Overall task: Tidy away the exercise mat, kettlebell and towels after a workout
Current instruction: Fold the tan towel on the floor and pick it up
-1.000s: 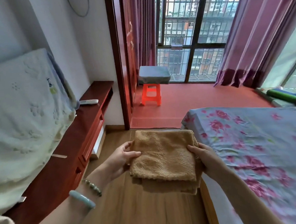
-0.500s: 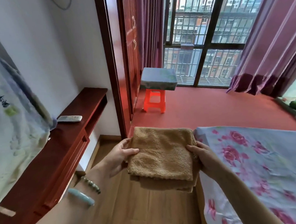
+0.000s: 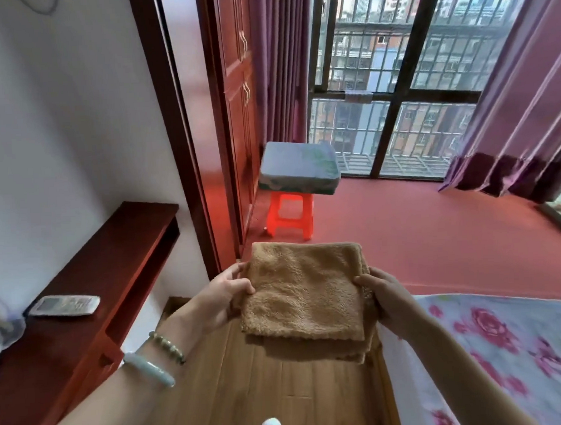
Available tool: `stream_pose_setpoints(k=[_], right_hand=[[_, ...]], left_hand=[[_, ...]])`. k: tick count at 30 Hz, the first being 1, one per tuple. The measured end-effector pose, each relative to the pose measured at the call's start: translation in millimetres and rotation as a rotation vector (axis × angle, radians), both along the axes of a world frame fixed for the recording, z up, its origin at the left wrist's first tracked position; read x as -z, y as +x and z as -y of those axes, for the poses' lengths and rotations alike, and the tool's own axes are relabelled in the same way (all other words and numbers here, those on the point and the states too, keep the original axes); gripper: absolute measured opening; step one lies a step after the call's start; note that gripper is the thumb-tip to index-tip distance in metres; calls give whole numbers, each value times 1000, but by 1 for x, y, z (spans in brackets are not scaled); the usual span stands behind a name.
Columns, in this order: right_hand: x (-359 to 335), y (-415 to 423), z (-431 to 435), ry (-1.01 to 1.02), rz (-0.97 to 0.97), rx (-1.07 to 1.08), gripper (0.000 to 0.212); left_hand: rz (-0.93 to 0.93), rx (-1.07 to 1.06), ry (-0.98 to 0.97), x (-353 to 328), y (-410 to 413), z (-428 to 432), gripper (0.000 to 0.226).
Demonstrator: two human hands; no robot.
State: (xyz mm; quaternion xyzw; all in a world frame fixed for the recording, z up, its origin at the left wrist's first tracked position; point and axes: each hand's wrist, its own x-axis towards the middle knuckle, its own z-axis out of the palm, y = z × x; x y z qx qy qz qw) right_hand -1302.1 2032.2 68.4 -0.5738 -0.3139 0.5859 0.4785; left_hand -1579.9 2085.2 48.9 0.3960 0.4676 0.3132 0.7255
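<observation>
A folded tan fleece towel (image 3: 304, 292) hangs flat in the air in front of me, above the wooden floor. My left hand (image 3: 223, 295) grips its left edge, thumb on top and fingers under. My right hand (image 3: 386, 301) grips the right edge the same way. A second folded layer of the same tan cloth shows under the top one. No exercise mat or kettlebell is clearly in view.
A red-brown cabinet (image 3: 83, 320) with a remote control (image 3: 64, 306) runs along the left wall. An orange plastic stool (image 3: 289, 216) carries a grey cushion (image 3: 298, 169). A floral bed (image 3: 507, 346) fills the right. A wardrobe (image 3: 237, 100), red floor and barred window lie ahead.
I have walked forward with the towel held the same way. The cabinet, the stool and the bed corner have come nearer, and the covered object on the left has slid out of view.
</observation>
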Motion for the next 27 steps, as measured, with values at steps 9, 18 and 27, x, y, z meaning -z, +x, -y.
stream_pose_setpoints(k=[9, 18, 27], right_hand=[[-11, 21, -182, -10, -64, 77, 18], [2, 58, -345, -19, -69, 47, 18], [2, 127, -528, 22, -117, 58, 18]], left_hand=[[53, 74, -10, -11, 27, -214, 46], [76, 35, -58, 13, 61, -377, 44], [120, -1, -37, 17, 131, -560, 52]])
